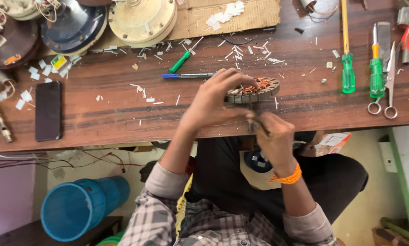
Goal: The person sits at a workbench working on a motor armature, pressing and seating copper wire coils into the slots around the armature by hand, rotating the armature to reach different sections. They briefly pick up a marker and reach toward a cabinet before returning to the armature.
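Note:
A round metal stator [264,92] with copper windings rests tilted at the front edge of the wooden bench [113,118]. My left hand [213,98] grips it from the left, fingers curled over its top. My right hand [273,136], with an orange band at the wrist, sits just below the bench edge. It pinches a thin dark tool [251,119] whose tip points up at the stator's underside rim.
On the bench lie a black phone [48,110], a blue pen [186,76], a small green screwdriver [180,61], two larger green screwdrivers [348,68] [376,75], scissors [389,93], round motor housings [143,20], cardboard and paper scraps. A blue bucket [77,207] lies below.

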